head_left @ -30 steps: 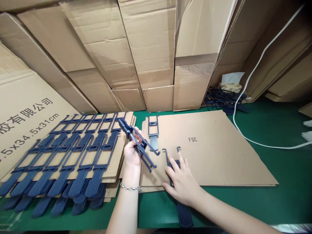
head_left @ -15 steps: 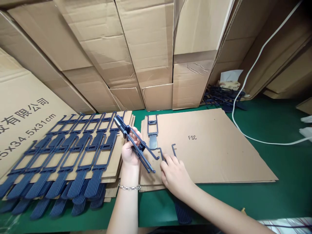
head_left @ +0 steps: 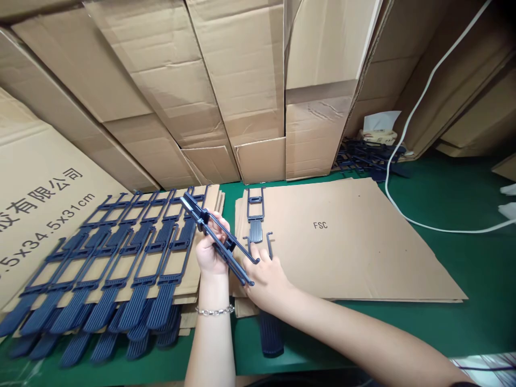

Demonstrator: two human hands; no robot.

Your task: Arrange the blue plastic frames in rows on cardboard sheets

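Note:
My left hand (head_left: 210,248) is closed around a bunch of dark blue plastic strap pieces (head_left: 217,236), held tilted above the table. My right hand (head_left: 266,279) lies flat with fingers spread on another blue strap piece (head_left: 269,322), pressing it onto the flat cardboard sheet (head_left: 355,247); the piece's hooked ends stick out past my fingertips and its ribbed tail hangs over the sheet's near edge. One more strap piece (head_left: 255,212) lies on the sheet's far left corner, just beyond my fingers.
Rows of several blue strap pieces (head_left: 116,258) lie on cardboard sheets at the left. Folded cartons (head_left: 226,80) lean along the back. A white cable (head_left: 407,215) crosses the green table (head_left: 463,236). More blue pieces (head_left: 368,158) and a tissue box (head_left: 379,134) sit far right.
My right hand slid the strap piece left and farther up the sheet, toward the piece at the corner. The bunch in my left hand shifted slightly left.

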